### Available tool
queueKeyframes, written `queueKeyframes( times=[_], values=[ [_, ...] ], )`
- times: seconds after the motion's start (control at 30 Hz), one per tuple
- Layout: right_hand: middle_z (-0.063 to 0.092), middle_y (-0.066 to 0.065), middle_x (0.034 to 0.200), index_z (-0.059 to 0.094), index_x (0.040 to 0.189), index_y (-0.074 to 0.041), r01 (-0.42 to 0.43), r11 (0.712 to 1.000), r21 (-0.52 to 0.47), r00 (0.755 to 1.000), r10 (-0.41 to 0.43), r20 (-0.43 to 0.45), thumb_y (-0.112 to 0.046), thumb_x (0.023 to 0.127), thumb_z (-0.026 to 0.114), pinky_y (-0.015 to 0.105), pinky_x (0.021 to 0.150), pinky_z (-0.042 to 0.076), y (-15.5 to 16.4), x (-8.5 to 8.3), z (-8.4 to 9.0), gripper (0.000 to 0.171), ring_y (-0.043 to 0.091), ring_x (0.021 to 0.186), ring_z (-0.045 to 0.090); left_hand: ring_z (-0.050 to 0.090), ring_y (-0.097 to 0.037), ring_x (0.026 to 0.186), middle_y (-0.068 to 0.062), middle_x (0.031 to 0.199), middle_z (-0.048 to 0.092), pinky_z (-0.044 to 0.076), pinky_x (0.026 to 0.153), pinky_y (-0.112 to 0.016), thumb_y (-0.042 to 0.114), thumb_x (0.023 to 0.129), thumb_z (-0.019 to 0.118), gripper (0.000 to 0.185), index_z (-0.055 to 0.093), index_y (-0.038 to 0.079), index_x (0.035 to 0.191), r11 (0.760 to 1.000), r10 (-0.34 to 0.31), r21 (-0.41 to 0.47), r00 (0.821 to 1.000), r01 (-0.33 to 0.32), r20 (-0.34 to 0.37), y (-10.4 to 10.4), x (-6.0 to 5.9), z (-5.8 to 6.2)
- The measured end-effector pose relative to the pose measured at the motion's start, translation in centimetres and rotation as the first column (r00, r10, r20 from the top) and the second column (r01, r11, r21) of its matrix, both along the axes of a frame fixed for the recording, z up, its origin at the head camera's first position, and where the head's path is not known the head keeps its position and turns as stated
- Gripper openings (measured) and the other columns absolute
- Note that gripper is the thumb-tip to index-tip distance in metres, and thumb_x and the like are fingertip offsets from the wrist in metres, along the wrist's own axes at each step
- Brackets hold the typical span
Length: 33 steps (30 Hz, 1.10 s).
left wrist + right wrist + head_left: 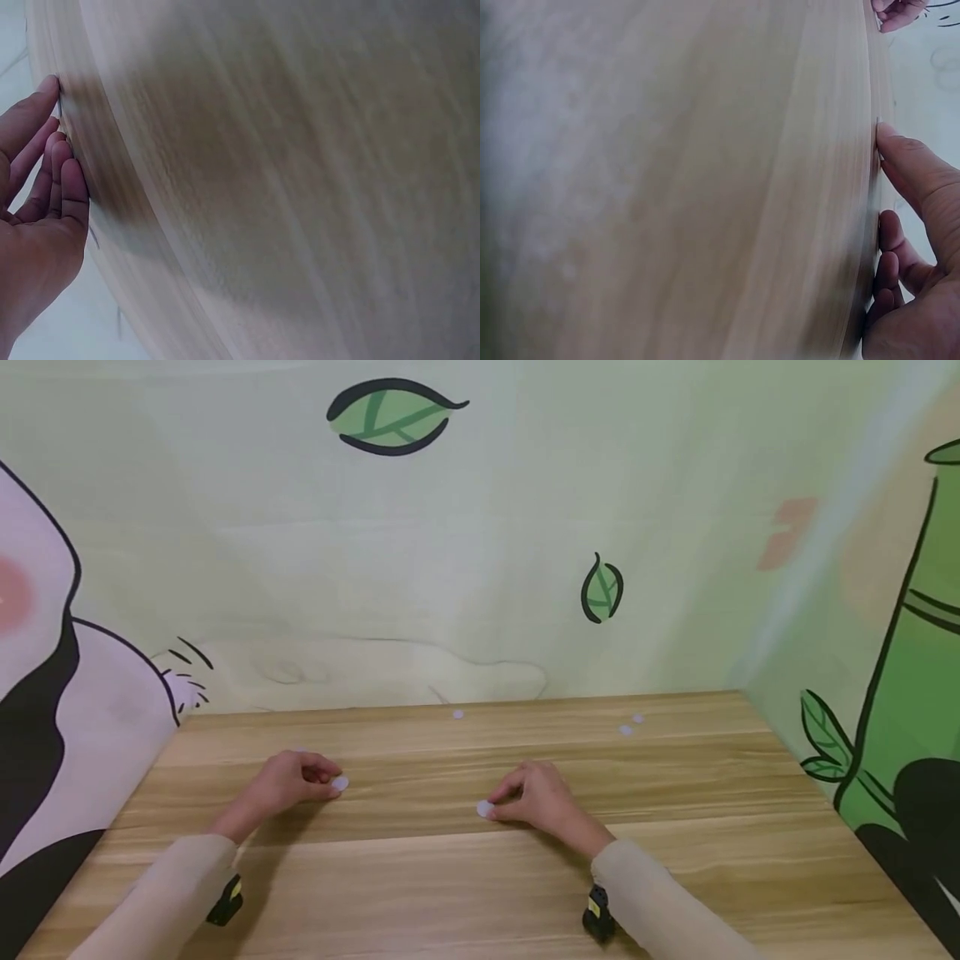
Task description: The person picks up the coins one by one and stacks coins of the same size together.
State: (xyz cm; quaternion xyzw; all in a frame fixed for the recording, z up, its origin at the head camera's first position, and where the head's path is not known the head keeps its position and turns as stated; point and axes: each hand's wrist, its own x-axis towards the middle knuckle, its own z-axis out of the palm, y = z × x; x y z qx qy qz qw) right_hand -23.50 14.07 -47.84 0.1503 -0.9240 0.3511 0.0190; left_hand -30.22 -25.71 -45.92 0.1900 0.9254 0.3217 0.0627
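A small round white disc [341, 783] sits at the fingertips of my left hand [292, 781], pinched between thumb and index finger low over the wooden table. To the right, my right hand [536, 797] pinches a second white disc [483, 809] by its edge, also close to the tabletop. In the left wrist view the fingers of the left hand [49, 195] reach down to the wood, and the disc itself is hidden. The right wrist view has the right hand [922, 247] with its thumb tip at the table surface.
Several more white discs lie toward the back of the wooden table [420, 893]: one disc [458, 715] near the back edge, and a pair of discs [626, 730] at the back right. A printed cloth wall [480, 568] rises right behind the table.
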Motion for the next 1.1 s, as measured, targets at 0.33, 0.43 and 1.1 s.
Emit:
queueKeyframes(
  times=[0.33, 0.43, 1.1],
  values=[
    [0.075, -0.013, 0.089, 0.083, 0.084, -0.024, 0.002, 1.000, 0.008, 1.000, -0.002, -0.014, -0.033, 0.074, 0.092, 0.028, 0.072, 0.039, 0.31, 0.25, 0.41, 0.016, 0.009, 0.083, 0.056, 0.059, -0.013, 0.078, 0.001, 0.083, 0.067, 0.048, 0.069, -0.026, 0.019, 0.082, 0.087, 0.024, 0.078, 0.005, 0.099, 1.000, 0.018, -0.005, 0.999, -0.018, -0.026, 0.66, -0.02, -0.02],
    [0.075, -0.013, 0.088, 0.083, 0.084, -0.025, 0.004, 1.000, 0.008, 1.000, -0.004, 0.004, -0.033, 0.075, 0.092, 0.028, 0.072, 0.038, 0.34, 0.28, 0.47, 0.015, 0.008, 0.083, 0.054, 0.058, -0.012, 0.077, 0.001, 0.083, 0.067, 0.048, 0.069, -0.026, 0.019, 0.082, 0.087, 0.023, 0.078, 0.006, 0.098, 0.999, 0.028, -0.014, 0.999, -0.028, -0.023, 0.76, 0.00, -0.05],
    [0.074, -0.014, 0.085, 0.083, 0.084, -0.024, -0.026, 1.000, -0.004, 1.000, 0.026, 0.000, -0.031, 0.075, 0.092, 0.027, 0.070, 0.037, -0.02, 0.29, 0.35, 0.014, 0.011, 0.079, 0.053, 0.057, -0.012, 0.073, 0.004, 0.077, 0.068, 0.047, 0.065, -0.026, 0.021, 0.081, 0.088, 0.019, 0.079, 0.007, 0.091, 0.998, 0.055, -0.031, 0.997, -0.057, -0.054, 0.56, 0.43, -0.06]
  ],
)
